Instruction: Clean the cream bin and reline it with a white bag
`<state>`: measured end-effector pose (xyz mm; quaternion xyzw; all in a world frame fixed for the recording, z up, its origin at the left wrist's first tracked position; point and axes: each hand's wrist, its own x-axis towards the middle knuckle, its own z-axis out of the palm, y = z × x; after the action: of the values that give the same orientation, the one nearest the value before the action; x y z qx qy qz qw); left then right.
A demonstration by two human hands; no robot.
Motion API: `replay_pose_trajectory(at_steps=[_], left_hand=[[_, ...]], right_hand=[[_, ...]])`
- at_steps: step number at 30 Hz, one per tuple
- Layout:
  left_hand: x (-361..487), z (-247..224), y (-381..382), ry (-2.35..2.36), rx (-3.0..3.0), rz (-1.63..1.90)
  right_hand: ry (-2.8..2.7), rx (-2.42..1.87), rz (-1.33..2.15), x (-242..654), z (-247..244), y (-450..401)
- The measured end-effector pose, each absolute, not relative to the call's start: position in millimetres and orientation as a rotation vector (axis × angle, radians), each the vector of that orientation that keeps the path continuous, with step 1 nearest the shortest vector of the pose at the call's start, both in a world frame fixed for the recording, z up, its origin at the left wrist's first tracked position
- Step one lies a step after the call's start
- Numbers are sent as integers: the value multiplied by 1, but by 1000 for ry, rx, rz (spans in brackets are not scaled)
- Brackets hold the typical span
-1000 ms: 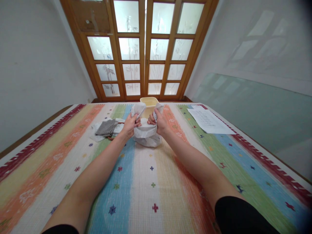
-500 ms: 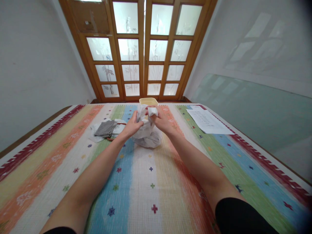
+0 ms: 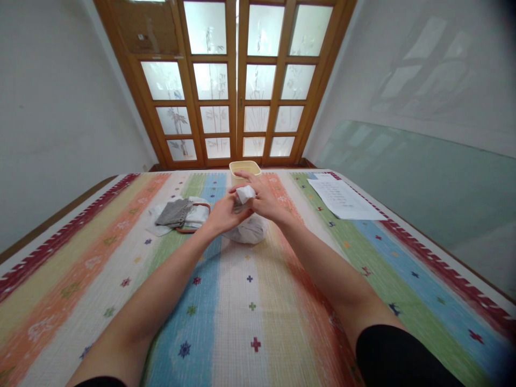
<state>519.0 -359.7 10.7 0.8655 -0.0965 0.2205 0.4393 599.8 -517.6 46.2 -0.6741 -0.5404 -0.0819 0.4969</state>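
Note:
A white plastic bag [image 3: 246, 232] rests on the striped tablecloth, its top gathered up between my hands. My left hand [image 3: 226, 213] is closed around the bag's neck from the left. From the right, my right hand [image 3: 264, 199] is closed on the bag's upper end, and a crumpled white tip [image 3: 245, 194] sticks out between the fingers. Both hands touch each other there, covering part of the neck. What lies inside the bag cannot be made out. Just behind the hands stands a pale yellow plastic tub [image 3: 245, 167].
Left of the bag lie a grey knitted cloth [image 3: 174, 213] and white plastic with a brown handle [image 3: 209, 207]. Printed paper sheets [image 3: 342, 199] lie at the right. The striped tablecloth [image 3: 237, 322] covers the table, with walls on both sides and glazed wooden doors [image 3: 237, 97] beyond.
My left hand has moved in to the right and slightly down, meeting my right hand. The bag's loose upper part is now bunched tightly between them.

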Motion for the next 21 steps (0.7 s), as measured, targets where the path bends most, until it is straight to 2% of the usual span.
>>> replay_pose_trajectory(at_steps=[6,10,17,21], left_hand=[[520,5,-360,-155,2084,632],[527,1,-353,-46,2075,529],[536,-1,-349,-31,1776,382],[538,-1,-350,-40,1598,425]], right_hand=[[-1402,-1627,-217,590,49,-515],[-1339,-1590,-200,600,48,-517],[-988,-1570,26,626,39,-524],[-903,-1518,159,627,36,-520]])
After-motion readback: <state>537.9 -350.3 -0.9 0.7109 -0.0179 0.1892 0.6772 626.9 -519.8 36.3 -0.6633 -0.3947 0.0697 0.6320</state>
